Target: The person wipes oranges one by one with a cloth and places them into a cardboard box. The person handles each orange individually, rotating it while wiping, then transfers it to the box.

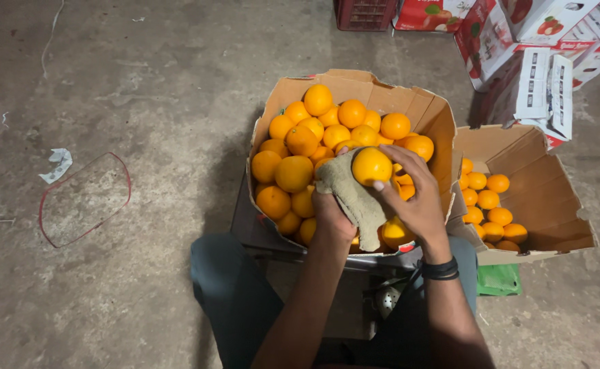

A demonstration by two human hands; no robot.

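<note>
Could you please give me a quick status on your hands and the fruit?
Right hand holds an orange. Left hand presses a cloth to it. Full box below; nothing blocking.

Place: we are looking at a fruit storeroom | bare concrete floor [142,82] | orange-filled cartons [354,85] centre | printed fruit boxes [539,61] stacking upper right

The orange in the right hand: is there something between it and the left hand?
Yes. A grey-green cloth lies between them. The left hand holds the cloth against the orange, while the right hand grips the orange directly with bare fingers, above the full cardboard box.
</note>
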